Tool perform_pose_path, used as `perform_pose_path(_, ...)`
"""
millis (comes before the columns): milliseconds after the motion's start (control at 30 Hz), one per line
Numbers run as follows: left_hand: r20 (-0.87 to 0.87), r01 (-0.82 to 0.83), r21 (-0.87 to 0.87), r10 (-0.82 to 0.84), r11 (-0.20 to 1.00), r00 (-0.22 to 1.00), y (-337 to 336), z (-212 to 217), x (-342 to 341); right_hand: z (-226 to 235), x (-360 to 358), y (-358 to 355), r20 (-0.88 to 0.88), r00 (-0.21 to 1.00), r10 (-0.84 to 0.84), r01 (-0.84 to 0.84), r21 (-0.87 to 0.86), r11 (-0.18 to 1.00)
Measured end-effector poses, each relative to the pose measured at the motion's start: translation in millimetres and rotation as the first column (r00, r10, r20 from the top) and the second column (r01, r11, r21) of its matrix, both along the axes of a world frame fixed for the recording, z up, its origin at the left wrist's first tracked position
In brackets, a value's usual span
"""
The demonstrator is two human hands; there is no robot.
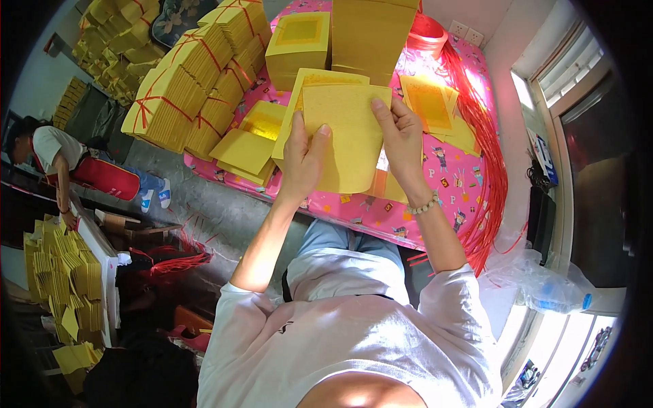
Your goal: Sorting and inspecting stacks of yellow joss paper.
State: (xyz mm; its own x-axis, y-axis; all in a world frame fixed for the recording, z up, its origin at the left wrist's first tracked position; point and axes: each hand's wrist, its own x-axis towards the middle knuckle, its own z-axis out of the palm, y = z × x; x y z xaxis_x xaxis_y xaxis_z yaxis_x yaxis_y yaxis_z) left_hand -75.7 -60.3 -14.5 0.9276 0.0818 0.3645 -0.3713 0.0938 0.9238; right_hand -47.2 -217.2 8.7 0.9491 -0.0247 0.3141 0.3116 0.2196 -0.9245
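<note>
Over the near side of the pink table, both hands hold a few yellow paper sheets point(345, 136) upright in front of me. My left hand point(305, 158) grips their left edge, its thumb lying on the front face. At the upper right edge, my right hand point(401, 139) pinches the paper between thumb and curled fingers; a bead bracelet circles that wrist. Behind the front sheet another yellow sheet shows, with a gold patch partly covered. A loose pile of yellow paper point(246, 151) lies left of my left hand. Gold-patched sheets point(428, 103) lie beyond my right hand.
Tied yellow bundles point(178, 95) stand at the table's left. Two taller stacks, one gold-topped point(296, 51), stand at the back. Red strands point(486, 149) hang from a red basin point(426, 34) over the right edge. At far left, another person point(64, 153) leans beside more yellow stacks point(68, 272).
</note>
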Motion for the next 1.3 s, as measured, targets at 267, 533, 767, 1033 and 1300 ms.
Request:
perform_pose_path(267,-0.097,0.022,-0.020,-0.024,1.000,0.995,6.3,1.4,-1.7,2.7,-6.6,-1.3,-0.047,0.994,0.098,-0.096,0.044,0.994)
perform_pose_path(533,-0.106,0.037,-0.062,-0.044,0.997,0.993,9.2,4.3,0.3,1.3,-11.2,-14.3,-0.279,0.935,0.218,-0.268,-0.157,0.951)
perform_pose_path(767,-0.099,0.086,-0.081,-0.094,0.993,0.991,13.4,9.7,2.6,-5.3,-17.0,-15.2,-0.237,0.940,0.245,-0.300,-0.232,0.925)
perform_pose_path(1033,-0.133,0.063,-0.102,-0.077,0.993,0.988,20.9,13.7,2.3,-9.4,-18.9,-13.9,-0.322,0.899,0.297,-0.403,-0.341,0.849)
perform_pose_path(1300,-0.220,0.077,-0.174,-0.115,0.982,0.969,33.0,10.2,10.6,-9.0,-21.4,-12.6,-0.430,0.846,0.316,-0.478,-0.348,0.807)
